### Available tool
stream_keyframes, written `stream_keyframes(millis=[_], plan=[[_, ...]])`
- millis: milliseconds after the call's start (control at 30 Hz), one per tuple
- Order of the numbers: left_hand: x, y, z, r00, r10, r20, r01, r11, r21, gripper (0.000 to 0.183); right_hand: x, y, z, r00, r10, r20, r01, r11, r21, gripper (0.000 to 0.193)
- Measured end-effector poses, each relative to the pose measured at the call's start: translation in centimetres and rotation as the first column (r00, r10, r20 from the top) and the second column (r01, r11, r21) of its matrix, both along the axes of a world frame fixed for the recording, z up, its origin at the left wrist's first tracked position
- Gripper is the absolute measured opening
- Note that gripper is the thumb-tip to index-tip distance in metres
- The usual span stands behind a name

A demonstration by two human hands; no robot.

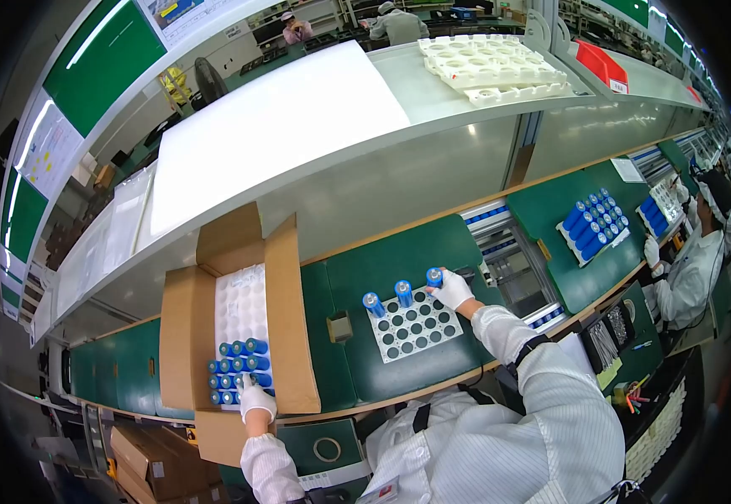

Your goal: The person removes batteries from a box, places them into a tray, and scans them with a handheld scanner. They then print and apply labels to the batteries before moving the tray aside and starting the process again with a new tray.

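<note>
My right hand (452,291), in a white glove, is closed around a blue cylindrical battery cell (434,276) at the far right corner of a white holder plate (389,354) with rows of round holes. Two more cells, a left one (373,304) and a middle one (403,293), stand upright along the plate's far edge. My gloved left hand (258,401) reaches into an open cardboard box (291,336), its fingers closed at a cell in the near group of blue battery cells (229,364). The fingers partly cover that cell. Behind the group shows a white moulded tray (242,302).
A green bench (357,382) carries the work, with a roller conveyor (521,277) to the right. Farther right stand a filled cell holder (592,223) and a co-worker (693,260). A raised shelf (298,181) holding white trays (491,67) runs beyond the bench.
</note>
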State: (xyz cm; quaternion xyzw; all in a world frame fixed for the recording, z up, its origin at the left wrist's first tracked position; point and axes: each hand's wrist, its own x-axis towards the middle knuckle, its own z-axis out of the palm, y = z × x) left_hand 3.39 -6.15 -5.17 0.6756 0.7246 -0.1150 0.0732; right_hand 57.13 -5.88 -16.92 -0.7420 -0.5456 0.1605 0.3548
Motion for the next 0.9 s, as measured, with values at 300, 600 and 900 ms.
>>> stream_keyframes(millis=[300, 600, 900], plan=[[-2.2, -4.1, 7.5, 0.726, 0.157, 0.669, -0.486, 0.806, 0.339, 0.039, -3.7, -2.1, 4.4, 0.984, -0.175, 0.018, 0.163, 0.947, 0.277, 0.079], [8.3, -2.9, 6.9, -0.813, 0.217, 0.540, -0.056, 0.894, -0.444, 0.073, -19.8, -3.4, 17.2, 0.546, 0.719, -0.430, -0.601, 0.694, 0.397, 0.070], [9.9, -2.8, 10.1, -0.135, 0.304, 0.943, -0.108, 0.942, -0.319, 0.053, -21.8, -4.0, 18.1, 0.424, 0.686, -0.591, -0.360, 0.726, 0.586, 0.047]])
